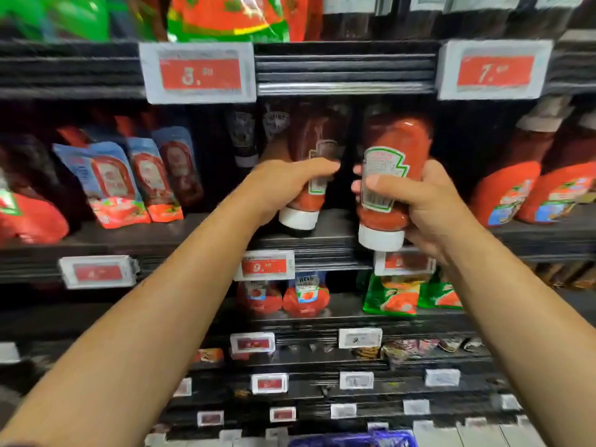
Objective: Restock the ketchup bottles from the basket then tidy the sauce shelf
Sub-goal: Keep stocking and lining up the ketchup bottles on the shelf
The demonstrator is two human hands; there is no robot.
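A: Hands?
B: Both busy. Left hand [287, 182] is wrapped round a ketchup bottle [311, 175], cap down, white cap just over the front lip of the sauce shelf [322, 240]. Right hand [419, 201] is curled round a second ketchup bottle [392, 175], thumb across the label, also cap down, tilted a bit.
A: Where's the second bottle against the shelf?
B: In front of its edge, cap hanging just above a price tag [403, 262] clipped to that edge. Not resting on anything.
A: The two bottles touching?
B: Side by side, close; can't tell contact.
A: Basket?
B: Blue basket [354, 440] rim at the bottom, well below the shelf. Contents not visible.
A: Rest?
B: Blue-and-red pouches [129, 182] left on the same shelf, bigger red bottles [516, 188] right on it, dark bottles behind the left-hand one. Green packets [393, 295] one shelf below. Blurry, labels unreadable.
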